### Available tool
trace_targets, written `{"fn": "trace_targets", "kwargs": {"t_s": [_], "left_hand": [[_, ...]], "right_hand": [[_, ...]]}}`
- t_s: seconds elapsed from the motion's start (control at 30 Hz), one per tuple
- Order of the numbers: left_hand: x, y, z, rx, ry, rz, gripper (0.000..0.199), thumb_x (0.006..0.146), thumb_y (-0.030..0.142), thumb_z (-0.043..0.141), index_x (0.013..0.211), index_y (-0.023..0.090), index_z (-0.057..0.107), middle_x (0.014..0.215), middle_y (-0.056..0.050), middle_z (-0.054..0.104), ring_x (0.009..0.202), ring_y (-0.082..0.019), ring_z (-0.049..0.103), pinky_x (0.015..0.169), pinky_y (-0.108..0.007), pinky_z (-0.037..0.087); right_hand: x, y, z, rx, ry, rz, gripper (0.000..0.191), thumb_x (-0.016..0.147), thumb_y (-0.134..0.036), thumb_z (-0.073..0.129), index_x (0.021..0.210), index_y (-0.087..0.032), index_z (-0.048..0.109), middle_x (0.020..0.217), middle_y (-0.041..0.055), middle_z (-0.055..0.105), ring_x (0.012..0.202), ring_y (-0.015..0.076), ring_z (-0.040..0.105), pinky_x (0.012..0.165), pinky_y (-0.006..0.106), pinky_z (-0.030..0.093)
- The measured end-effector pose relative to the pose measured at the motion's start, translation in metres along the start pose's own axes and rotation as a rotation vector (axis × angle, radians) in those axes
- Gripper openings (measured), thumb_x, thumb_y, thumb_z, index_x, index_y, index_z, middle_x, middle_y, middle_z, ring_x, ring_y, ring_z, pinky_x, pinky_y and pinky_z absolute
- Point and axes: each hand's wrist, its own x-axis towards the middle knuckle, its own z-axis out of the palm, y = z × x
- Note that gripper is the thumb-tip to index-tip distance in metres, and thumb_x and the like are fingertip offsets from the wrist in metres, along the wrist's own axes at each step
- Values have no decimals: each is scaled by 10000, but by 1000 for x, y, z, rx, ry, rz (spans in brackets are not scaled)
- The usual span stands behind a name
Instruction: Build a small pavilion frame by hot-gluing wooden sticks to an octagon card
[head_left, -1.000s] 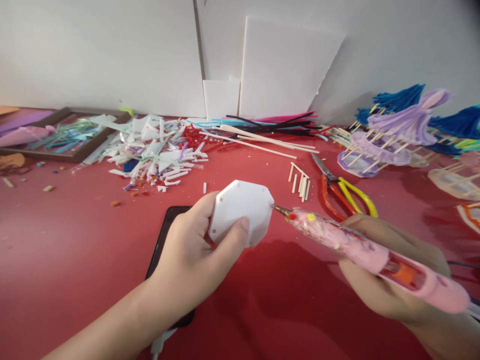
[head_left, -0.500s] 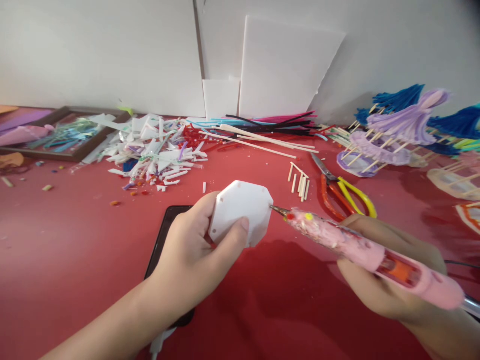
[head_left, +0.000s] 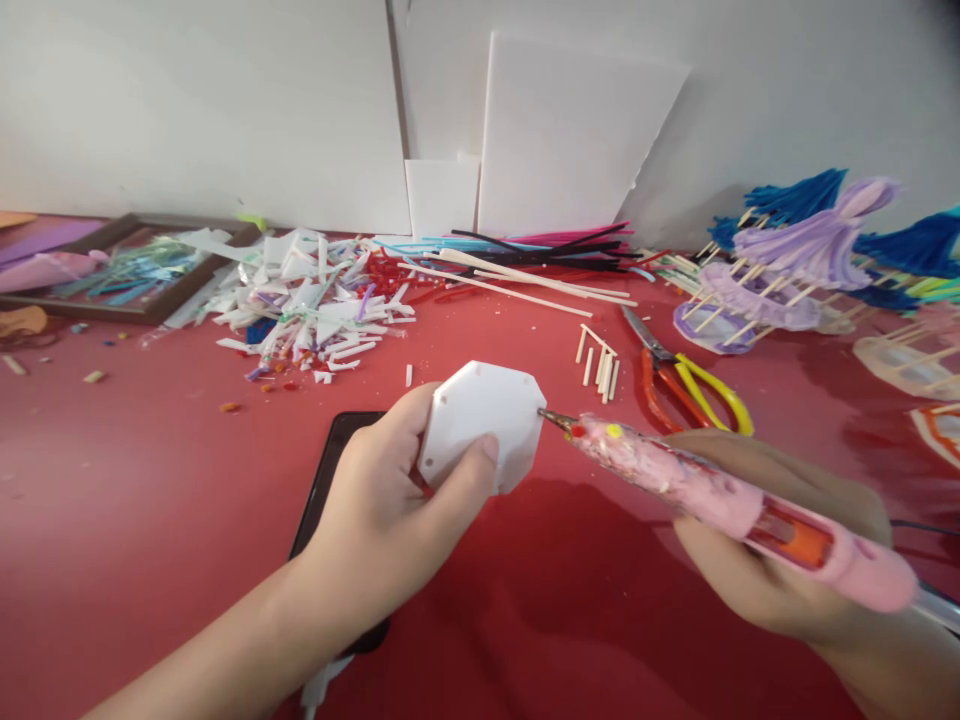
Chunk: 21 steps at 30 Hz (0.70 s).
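Observation:
My left hand grips a white octagonal foam board piece in mid-air, thumb on its face and fingers behind. Small holes show near several of its corners. In my right hand is a pink hot glue pen, slanting up to the left. Its metal tip meets the right edge of the board piece, by a corner. Right of the board piece, short wooden sticks lie on the table, beside pliers with red and yellow handles.
A black phone lies under my left hand on the red table. Behind are a heap of white scraps, coloured pipe cleaners and long sticks. At right stands a purple pavilion-like model. White boards lean on the wall.
The glue pen and my right hand have shifted slightly to the left, the tip pressing further in at the board piece's edge. My left hand and the board piece have stayed still.

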Motion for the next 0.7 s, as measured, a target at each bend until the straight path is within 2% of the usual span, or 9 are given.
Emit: {"fn": "trace_targets", "kwargs": {"t_s": [0.07, 0.27, 0.47, 0.7], "left_hand": [[0, 1, 0, -5, 2, 1, 178, 826, 335, 551, 930, 196, 591, 738, 2, 662, 583, -132, 587, 438, -207, 421], [1, -1, 1, -8, -2, -7, 200, 831, 336, 553, 972, 197, 583, 774, 0, 672, 611, -137, 600, 456, -208, 427], [0, -2, 1, -1, -1, -8, 193, 840, 351, 548, 947, 195, 585, 752, 9, 658, 603, -130, 584, 472, -210, 424], [0, -1, 1, -1, -13, -10, 205, 844, 359, 546, 970, 201, 584, 764, 13, 657, 614, -128, 581, 480, -209, 425]], "right_hand": [[-2, 1, 0, 14, -1, 14, 138, 724, -122, 489, 835, -199, 518, 666, 55, 669, 558, 205, 663, 504, 292, 505], [4, -4, 1, 5, 16, 74, 123, 720, -116, 461, 730, -236, 434, 516, -10, 587, 410, 159, 582, 389, 246, 448], [3, -3, 1, -45, 10, 31, 189, 696, -81, 447, 717, -253, 374, 501, -27, 539, 393, 175, 550, 374, 276, 420], [1, -4, 2, -63, -9, 48, 241, 695, -60, 441, 696, -262, 309, 490, -39, 480, 394, 179, 514, 381, 288, 393]]}}
